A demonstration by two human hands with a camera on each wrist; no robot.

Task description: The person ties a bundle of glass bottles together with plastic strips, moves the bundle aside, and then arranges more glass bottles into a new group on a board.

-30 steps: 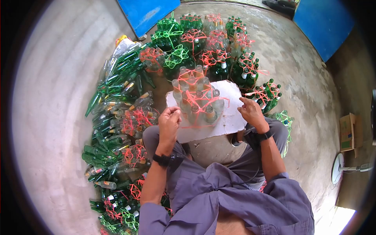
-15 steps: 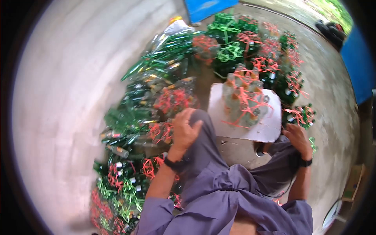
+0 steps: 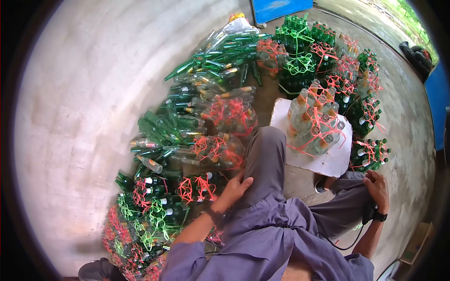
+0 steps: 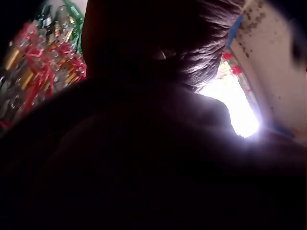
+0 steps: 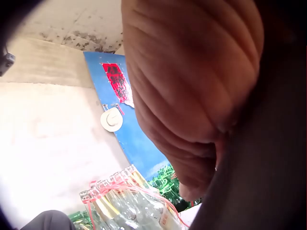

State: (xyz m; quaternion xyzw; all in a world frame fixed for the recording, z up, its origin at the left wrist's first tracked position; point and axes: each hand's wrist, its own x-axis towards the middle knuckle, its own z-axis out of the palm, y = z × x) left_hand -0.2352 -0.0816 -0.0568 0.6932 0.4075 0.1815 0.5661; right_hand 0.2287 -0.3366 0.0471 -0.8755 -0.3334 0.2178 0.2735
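Note:
My left hand rests along the outer side of the left thigh, thumb on the trouser leg and the other fingers partly hidden. On the right knee lies my right hand, holding nothing. Between the knees, a bundle of clear glass bottles laced with red plastic string stands on a white board. The right wrist view shows that bundle beyond the hand's palm. In the left wrist view the hand is mostly dark.
Loose green and clear bottles lie piled along the wall to the left. Tied bundles of green bottles stand beyond the board. More red-laced bundles lie beside the left leg. A blue door panel is at the back.
Both hands have drawn back from beside the clear bottle bundle to the legs. The head view has swung left, so the bundle and board now appear farther right.

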